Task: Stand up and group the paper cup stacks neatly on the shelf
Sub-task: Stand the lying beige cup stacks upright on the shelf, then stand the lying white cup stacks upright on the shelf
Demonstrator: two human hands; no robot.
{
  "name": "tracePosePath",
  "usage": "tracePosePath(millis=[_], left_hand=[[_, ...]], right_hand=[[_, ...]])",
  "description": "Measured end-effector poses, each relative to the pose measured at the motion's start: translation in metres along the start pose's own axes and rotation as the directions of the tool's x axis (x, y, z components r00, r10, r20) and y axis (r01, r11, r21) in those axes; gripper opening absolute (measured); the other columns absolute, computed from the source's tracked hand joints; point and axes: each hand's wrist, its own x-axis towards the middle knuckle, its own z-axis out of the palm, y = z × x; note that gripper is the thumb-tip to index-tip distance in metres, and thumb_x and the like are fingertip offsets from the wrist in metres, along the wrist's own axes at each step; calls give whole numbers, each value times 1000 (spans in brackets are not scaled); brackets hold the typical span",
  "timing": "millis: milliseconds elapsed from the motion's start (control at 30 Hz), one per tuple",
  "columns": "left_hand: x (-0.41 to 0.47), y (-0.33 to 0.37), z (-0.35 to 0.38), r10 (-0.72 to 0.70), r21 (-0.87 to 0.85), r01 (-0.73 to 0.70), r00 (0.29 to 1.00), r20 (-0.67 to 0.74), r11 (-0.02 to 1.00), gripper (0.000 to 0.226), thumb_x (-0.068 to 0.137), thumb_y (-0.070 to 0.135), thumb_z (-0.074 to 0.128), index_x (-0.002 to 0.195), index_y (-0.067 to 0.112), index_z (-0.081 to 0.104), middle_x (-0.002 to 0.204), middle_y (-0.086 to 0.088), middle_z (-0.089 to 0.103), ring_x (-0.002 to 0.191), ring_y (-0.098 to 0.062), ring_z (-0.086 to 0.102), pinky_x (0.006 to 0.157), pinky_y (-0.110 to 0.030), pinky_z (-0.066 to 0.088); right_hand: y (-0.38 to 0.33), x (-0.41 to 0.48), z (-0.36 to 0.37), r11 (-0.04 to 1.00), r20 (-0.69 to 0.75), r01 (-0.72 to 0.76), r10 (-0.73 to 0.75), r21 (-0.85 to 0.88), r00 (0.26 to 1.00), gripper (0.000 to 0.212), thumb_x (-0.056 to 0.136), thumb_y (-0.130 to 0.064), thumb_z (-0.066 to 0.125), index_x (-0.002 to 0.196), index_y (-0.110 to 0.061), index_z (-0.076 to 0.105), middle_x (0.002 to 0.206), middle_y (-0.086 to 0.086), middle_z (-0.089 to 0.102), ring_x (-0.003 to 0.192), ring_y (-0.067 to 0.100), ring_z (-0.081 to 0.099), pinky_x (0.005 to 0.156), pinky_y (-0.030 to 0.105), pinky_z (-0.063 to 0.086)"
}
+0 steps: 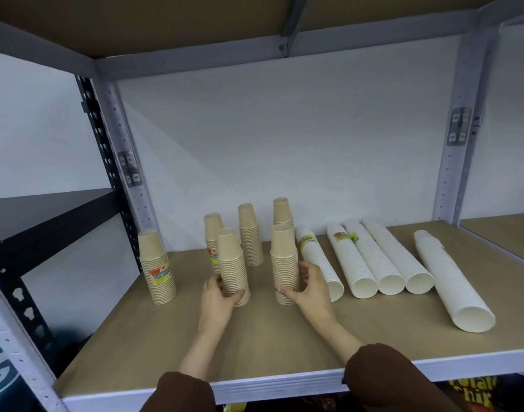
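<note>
Several tan paper cup stacks stand upright on the shelf board (165, 337). My left hand (217, 295) grips the base of one front tan stack (232, 263). The base of another front tan stack (284, 263) is held by my right hand (309, 288). Behind them stand three more tan stacks (250, 236), and a labelled tan stack (157, 266) stands apart at the left. Several long white cup stacks (351, 260) lie on their sides to the right, open ends toward me, the largest (451, 281) farthest right.
The white back wall closes the shelf behind the cups. Grey metal uprights (451, 162) frame the bay, and a black rack (100, 138) adjoins at the left. An upper shelf hangs overhead. Bare board lies in front of the stacks.
</note>
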Motion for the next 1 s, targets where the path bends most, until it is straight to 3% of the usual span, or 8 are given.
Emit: tracePosePath(millis=[167, 300, 400, 533, 733, 833, 1000], left_hand=[[-11, -11, 3, -69, 119, 63, 997, 46, 991, 50, 77, 6, 69, 122, -4, 49, 126, -21, 57, 116, -32, 55, 96, -34, 42], [-21, -13, 5, -72, 185, 62, 996, 48, 981, 46, 80, 8, 65, 122, -2, 49, 128, -19, 56, 118, -32, 53, 98, -35, 41], [-30, -9, 5, -60, 243, 51, 998, 30, 969, 42, 82, 11, 62, 122, 2, 51, 127, -17, 55, 117, -34, 54, 96, -37, 42], [-50, 5, 5, 22, 321, -22, 1000, 3, 947, 31, 86, 19, 57, 115, 8, 54, 121, -10, 57, 109, -31, 58, 86, -37, 46], [-72, 49, 33, 224, 260, -243, 969, 101, 934, 17, 86, 21, 54, 97, 11, 63, 105, -4, 66, 97, -24, 63, 83, -32, 49], [-78, 78, 54, 297, 180, -319, 945, 137, 930, 19, 86, 21, 53, 98, 11, 64, 105, -5, 67, 98, -24, 63, 84, -32, 47], [-72, 124, 87, 368, 100, -393, 907, 204, 914, 25, 88, 20, 53, 107, 5, 61, 112, -11, 63, 104, -26, 59, 88, -31, 42]], right_hand=[[4, -1, -13, 989, 55, -11, 19, -147, 998, 55, 77, -18, 73, 124, -3, 50, 123, 11, 52, 97, 7, 44, 94, 23, 41], [8, -7, -16, 967, 59, -26, 42, -253, 997, 37, 82, -14, 65, 116, -1, 56, 121, 14, 54, 100, 20, 55, 94, 28, 42], [10, -13, -16, 960, 84, -27, 52, -279, 995, 32, 83, -14, 63, 112, -2, 59, 118, 13, 55, 86, 14, 49, 91, 26, 43], [10, -17, -18, 964, 81, -16, 39, -266, 996, 28, 84, -14, 62, 109, -1, 61, 109, 10, 56, 83, 12, 47, 87, 24, 44], [-7, -12, -45, 981, -55, 42, -53, -191, 997, 14, 81, -5, 61, 92, 1, 67, 94, 14, 66, 77, 13, 52, 74, 14, 37], [-9, -5, -70, 983, -132, 31, -55, -178, 990, 10, 80, -4, 62, 86, 1, 67, 86, 12, 65, 75, 14, 53, 72, 15, 38], [0, 12, -114, 976, -231, -58, 8, -210, 973, 16, 81, -8, 62, 94, 1, 66, 94, 15, 68, 80, 15, 55, 76, 24, 42]])
